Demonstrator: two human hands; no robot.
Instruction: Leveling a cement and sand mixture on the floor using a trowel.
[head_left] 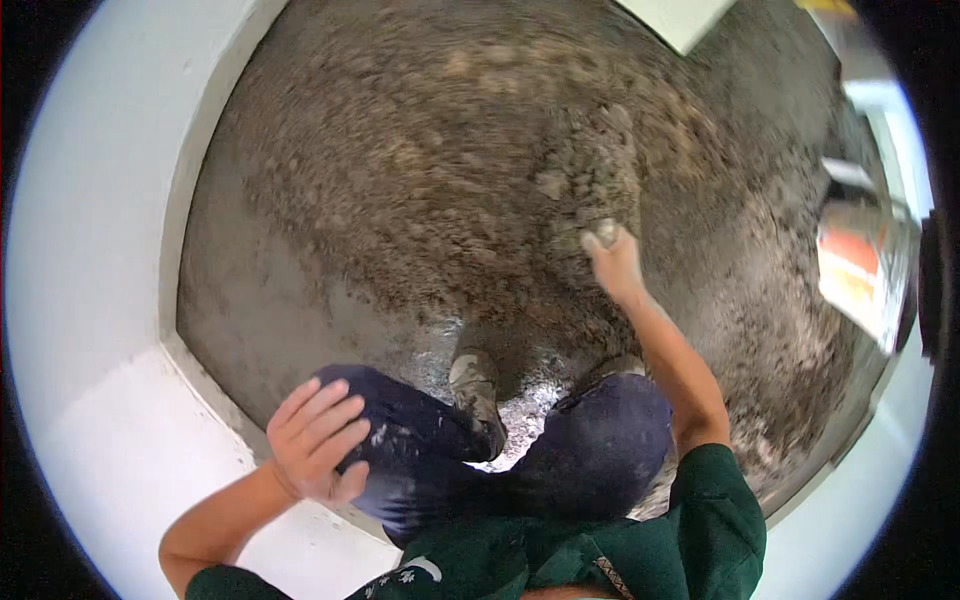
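My right hand [612,255] reaches forward over the rough grey-brown mortar [430,190], its fingers closed in a grip. Just ahead of this fist lies a long, flat shape caked with mortar [595,165], like a float or trowel; its handle is hidden in my hand and its outline is blurred. My left hand [318,440] is raised beside my left knee, fingers spread and holding nothing. I squat with both knees bent, and a mud-splashed boot [472,385] shows between them.
A white wall with a raised grey edge [185,160] curves along the left. Smoother wet mortar [235,270] borders it. At the right stands a shiny bag with an orange patch [852,262]. A pale panel corner [682,20] juts in at the top.
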